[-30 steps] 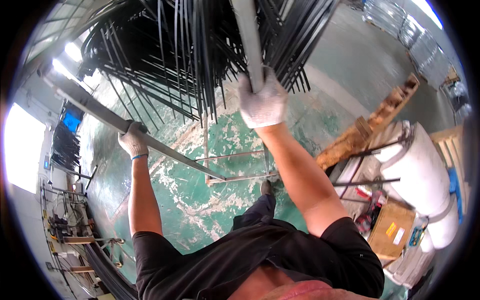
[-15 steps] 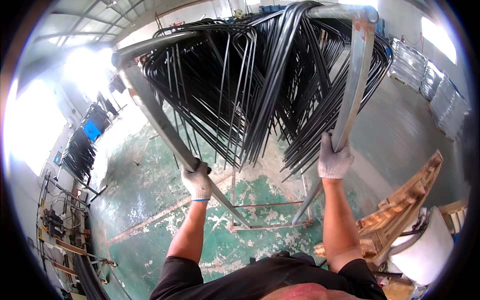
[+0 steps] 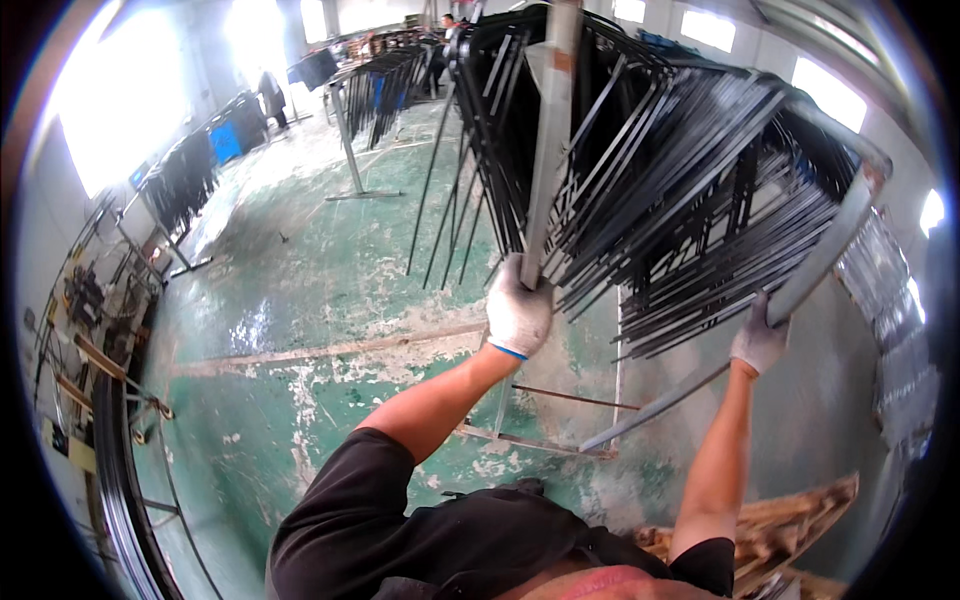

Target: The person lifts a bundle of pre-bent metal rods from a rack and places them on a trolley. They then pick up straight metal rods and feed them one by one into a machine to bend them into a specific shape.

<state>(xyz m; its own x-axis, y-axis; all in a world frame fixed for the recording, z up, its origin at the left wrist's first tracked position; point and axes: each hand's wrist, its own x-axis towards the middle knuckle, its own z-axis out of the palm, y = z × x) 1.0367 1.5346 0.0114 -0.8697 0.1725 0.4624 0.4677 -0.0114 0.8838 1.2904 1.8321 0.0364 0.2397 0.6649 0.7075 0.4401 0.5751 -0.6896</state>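
Observation:
My left hand (image 3: 521, 312), in a whitish work glove with a blue cuff edge, is closed round the near left upright (image 3: 549, 150) of a grey metal rack. The near right upright (image 3: 828, 246) is gripped by my right hand (image 3: 761, 338), also gloved. Both arms reach forward from my body. Between and beyond the uprights hang many long, thin black bent rods (image 3: 690, 140), their lower ends slanting apart and partly blurred. Low down, the rack's base frame (image 3: 540, 440) shows close to the worn green floor.
More racks of black rods (image 3: 385, 85) stand at the far left, with a person (image 3: 447, 22) beyond. Silver-wrapped stacks (image 3: 885, 290) line the right side. A wooden pallet-like piece (image 3: 800, 520) lies near right; a cart and long black stock (image 3: 125, 470) are at left.
The view has turned leftward, and the rack now stands farther right in it and at an angle. Both hands keep their hold on the uprights. The rods hang more slanted.

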